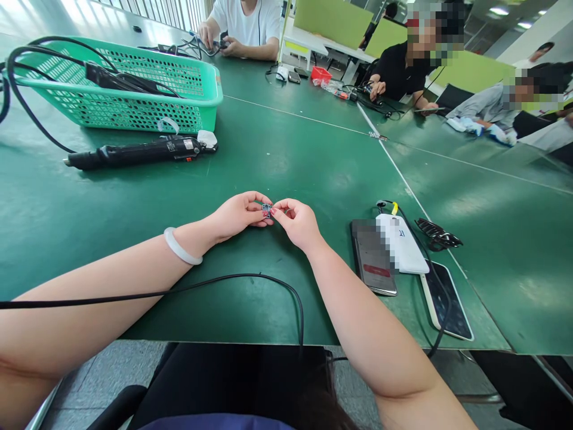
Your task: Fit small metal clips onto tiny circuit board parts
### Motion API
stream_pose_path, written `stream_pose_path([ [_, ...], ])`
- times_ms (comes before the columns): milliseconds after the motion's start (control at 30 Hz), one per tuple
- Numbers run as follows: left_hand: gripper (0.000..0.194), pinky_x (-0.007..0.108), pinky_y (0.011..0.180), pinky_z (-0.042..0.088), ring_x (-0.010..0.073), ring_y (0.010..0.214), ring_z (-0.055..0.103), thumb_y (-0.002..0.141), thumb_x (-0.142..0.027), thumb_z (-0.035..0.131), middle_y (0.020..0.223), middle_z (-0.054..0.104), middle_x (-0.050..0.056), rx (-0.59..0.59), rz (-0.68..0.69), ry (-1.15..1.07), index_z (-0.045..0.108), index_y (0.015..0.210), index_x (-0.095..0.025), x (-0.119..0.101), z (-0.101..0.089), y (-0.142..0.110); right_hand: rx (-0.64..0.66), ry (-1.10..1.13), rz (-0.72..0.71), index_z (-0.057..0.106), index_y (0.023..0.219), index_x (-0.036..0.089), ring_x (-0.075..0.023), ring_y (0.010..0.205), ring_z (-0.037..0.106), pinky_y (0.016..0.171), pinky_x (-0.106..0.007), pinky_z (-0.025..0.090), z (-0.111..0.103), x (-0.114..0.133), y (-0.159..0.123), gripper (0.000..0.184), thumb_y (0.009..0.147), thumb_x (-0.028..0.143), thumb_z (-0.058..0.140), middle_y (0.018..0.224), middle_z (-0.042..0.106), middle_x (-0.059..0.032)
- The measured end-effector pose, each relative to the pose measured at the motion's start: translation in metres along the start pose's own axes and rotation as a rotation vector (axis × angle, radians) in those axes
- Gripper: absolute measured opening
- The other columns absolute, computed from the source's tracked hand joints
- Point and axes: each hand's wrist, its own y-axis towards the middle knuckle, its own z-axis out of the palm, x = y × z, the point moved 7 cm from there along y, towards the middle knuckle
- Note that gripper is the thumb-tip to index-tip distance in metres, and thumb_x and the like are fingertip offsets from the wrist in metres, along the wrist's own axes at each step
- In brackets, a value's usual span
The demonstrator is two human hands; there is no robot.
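Between my two hands, just above the green table (250, 310), is a small dark piece with a light edge pattern (266, 209); it is too small to name its kind. My left hand (237, 216), with a white bangle at its wrist, pinches the piece from the left between thumb and fingers. From the right, my right hand (296, 222) closes thumb and forefinger on the piece's near side. The fingertips of both hands almost meet and cover part of it.
A green basket (206, 110) with cables stands back left, a black electric screwdriver (143, 152) before it. Phones (371, 263) (450, 298), a white power bank (403, 242) and folded sunglasses (437, 234) lie right. A black cable (233, 276) crosses near me. People sit across the table.
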Motion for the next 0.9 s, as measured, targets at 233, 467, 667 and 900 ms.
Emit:
stream_pose_path([
  [233,0.019,0.029,0.080,0.052,0.0117,0.074,0.068,0.078,-0.013,0.065,0.074,0.068,0.003,-0.018,0.003,0.031,0.055,0.095,-0.013,0.000,-0.001,0.001,-0.009,-0.002,0.001,0.071,0.083,0.020,-0.0094,0.057,0.045,0.061,-0.026,0.042,-0.001,-0.003,0.001,0.020,0.075,0.036,0.062,0.077,0.067,-0.0008],
  [467,0.020,0.031,0.080,0.053,0.0136,0.074,0.069,0.076,-0.010,0.066,0.069,0.068,0.004,-0.003,-0.004,0.059,0.056,0.093,-0.011,-0.003,0.000,0.000,-0.004,-0.014,-0.005,0.070,0.081,0.019,-0.0107,0.060,0.050,0.062,-0.027,0.043,-0.002,-0.002,0.001,0.020,0.075,0.036,0.062,0.078,0.068,-0.0015],
  [667,0.019,0.034,0.084,0.052,0.0151,0.076,0.070,0.078,-0.012,0.064,0.072,0.070,0.005,-0.013,0.010,0.104,0.056,0.095,-0.012,-0.005,-0.001,0.000,-0.017,-0.021,-0.005,0.071,0.082,0.020,-0.0113,0.061,0.051,0.062,-0.026,0.043,-0.003,0.001,0.000,0.021,0.077,0.038,0.061,0.079,0.068,-0.0019],
  [900,0.022,0.031,0.082,0.054,0.0133,0.078,0.069,0.081,-0.009,0.061,0.081,0.070,0.006,-0.183,0.064,0.009,0.056,0.102,-0.012,-0.012,-0.013,-0.001,-0.090,-0.141,-0.028,0.071,0.083,0.020,-0.0127,0.064,0.054,0.068,-0.029,0.045,-0.012,-0.002,0.002,0.021,0.080,0.035,0.057,0.080,0.069,-0.0021],
])
